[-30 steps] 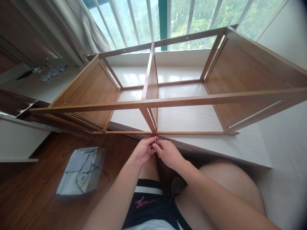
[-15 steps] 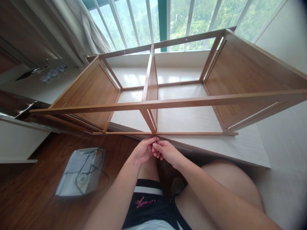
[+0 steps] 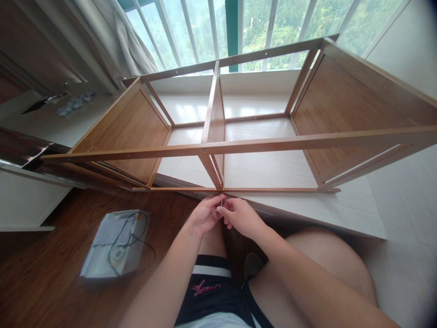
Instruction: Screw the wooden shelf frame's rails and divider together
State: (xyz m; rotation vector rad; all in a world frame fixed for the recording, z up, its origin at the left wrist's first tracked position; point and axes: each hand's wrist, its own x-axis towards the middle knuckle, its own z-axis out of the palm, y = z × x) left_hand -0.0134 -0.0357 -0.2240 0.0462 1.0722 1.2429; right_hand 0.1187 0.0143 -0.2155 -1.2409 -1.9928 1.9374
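Note:
A thin metal rod, possibly a hex key, stands nearly upright between my two hands. My left hand pinches near its top, palm turned up, just under the lower front rail. From the right, my right hand closes thumb and fingers around the rod's lower part, hiding much of it. Directly above my fingers, the wooden frame's lower rail meets the middle divider. The rod's upper tip is close to that joint; whether it enters a hole I cannot tell.
The frame with its slatted end panels rests on a pale window ledge. A translucent box with a black cable sits on the wooden floor at left. Small white packets lie on a far surface. My knees flank the work.
My right hand has shifted slightly right and its fingers have changed their hold, so more of the metal rod shows. My left hand stays nearly in place.

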